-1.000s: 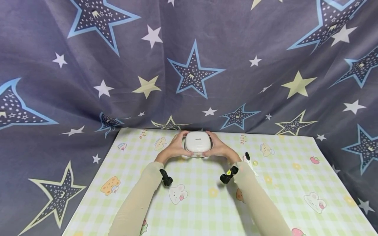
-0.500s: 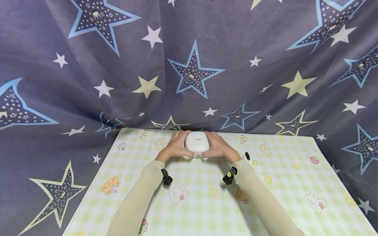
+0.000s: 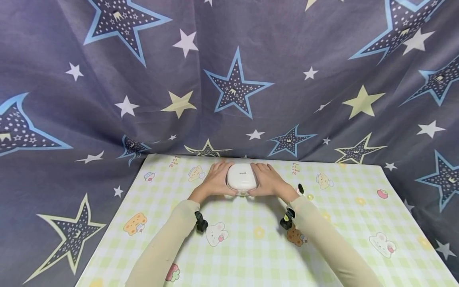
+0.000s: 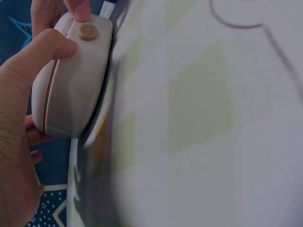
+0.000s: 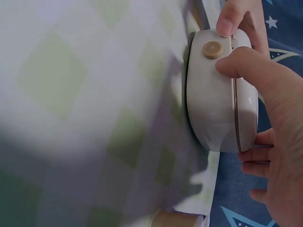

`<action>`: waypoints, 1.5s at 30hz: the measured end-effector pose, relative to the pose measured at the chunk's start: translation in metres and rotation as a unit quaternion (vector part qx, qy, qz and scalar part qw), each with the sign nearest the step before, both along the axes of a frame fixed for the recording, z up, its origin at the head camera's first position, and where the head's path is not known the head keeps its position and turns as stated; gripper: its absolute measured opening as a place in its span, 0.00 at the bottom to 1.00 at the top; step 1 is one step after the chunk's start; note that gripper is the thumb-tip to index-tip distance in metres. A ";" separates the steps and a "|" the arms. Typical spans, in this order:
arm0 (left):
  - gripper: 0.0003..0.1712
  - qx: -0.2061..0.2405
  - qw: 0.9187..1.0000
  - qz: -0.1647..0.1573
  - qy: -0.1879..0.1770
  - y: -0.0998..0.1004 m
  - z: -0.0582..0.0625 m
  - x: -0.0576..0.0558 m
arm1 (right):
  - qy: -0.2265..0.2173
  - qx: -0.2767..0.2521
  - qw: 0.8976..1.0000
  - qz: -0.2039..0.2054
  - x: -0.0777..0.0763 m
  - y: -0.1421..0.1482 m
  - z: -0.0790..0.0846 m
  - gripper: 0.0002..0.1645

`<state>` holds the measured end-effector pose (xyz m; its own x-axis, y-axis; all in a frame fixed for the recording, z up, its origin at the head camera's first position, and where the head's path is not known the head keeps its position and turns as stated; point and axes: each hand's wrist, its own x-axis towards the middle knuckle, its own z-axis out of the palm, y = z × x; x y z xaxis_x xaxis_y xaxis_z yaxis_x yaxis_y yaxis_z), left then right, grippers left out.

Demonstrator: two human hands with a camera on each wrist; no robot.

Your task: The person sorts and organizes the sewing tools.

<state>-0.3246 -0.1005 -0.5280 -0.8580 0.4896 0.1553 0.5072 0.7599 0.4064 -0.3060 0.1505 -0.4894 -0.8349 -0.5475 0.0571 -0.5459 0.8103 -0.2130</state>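
Note:
A rounded white case with a lid seam lies near the table's far edge, small dark lettering on its top. My left hand holds its left side and my right hand its right. In the left wrist view, a gold round knob sits on the front wall below the seam, with the left thumb pressed beside it. The right thumb presses near the same knob in the right wrist view, while the other fingers reach round behind. The lid looks closed; the back of the case is hidden.
A checked cloth with cartoon prints covers the table. Behind it hangs a dark star-patterned curtain. Near the right cuff lies a small black-tipped white thing, partly hidden. A tan cylindrical thing shows at the right wrist view's bottom.
The white case has shifted slightly toward me and to the right, with both hands still on it. The right forearm has swung outward to the right.

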 end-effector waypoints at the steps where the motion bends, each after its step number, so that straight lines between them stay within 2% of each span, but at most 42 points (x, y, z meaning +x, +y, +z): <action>1: 0.67 0.000 1.000 0.000 0.002 0.001 0.000 0.002 | 0.004 0.005 1.000 0.001 0.002 0.001 0.000 0.69; 7: 0.69 0.010 1.000 0.003 -0.002 0.007 -0.003 0.013 | 0.035 0.023 0.999 0.008 0.013 0.005 0.000 0.67; 13: 0.69 0.021 1.000 0.003 0.020 0.011 -0.008 0.021 | 0.070 0.029 0.997 0.023 0.022 0.008 0.001 0.66; 16: 0.70 0.028 1.000 0.002 0.013 0.013 -0.008 0.025 | 0.080 0.030 0.996 0.025 0.026 0.010 0.001 0.65; 25: 0.73 0.043 0.999 0.007 -0.001 0.012 -0.012 0.026 | 0.109 0.036 0.993 0.023 0.033 0.008 -0.001 0.62; 32: 0.72 0.053 0.998 -0.006 -0.019 0.012 -0.009 0.024 | 0.191 0.077 0.977 0.057 0.031 0.004 0.005 0.57; 36: 0.71 0.051 0.998 -0.012 -0.019 0.013 -0.008 0.023 | 0.223 0.106 0.966 0.072 0.028 0.004 0.005 0.57; 45: 0.72 0.017 1.000 0.001 -0.021 0.003 -0.008 0.022 | 0.245 0.123 0.956 0.102 0.026 0.002 0.003 0.54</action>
<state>-0.3030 -0.0973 -0.5359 -0.8649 0.4834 0.1354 0.4878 0.7459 0.4535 -0.2799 0.1522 -0.4863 -0.6151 -0.7433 0.2629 -0.6837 0.6690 0.2916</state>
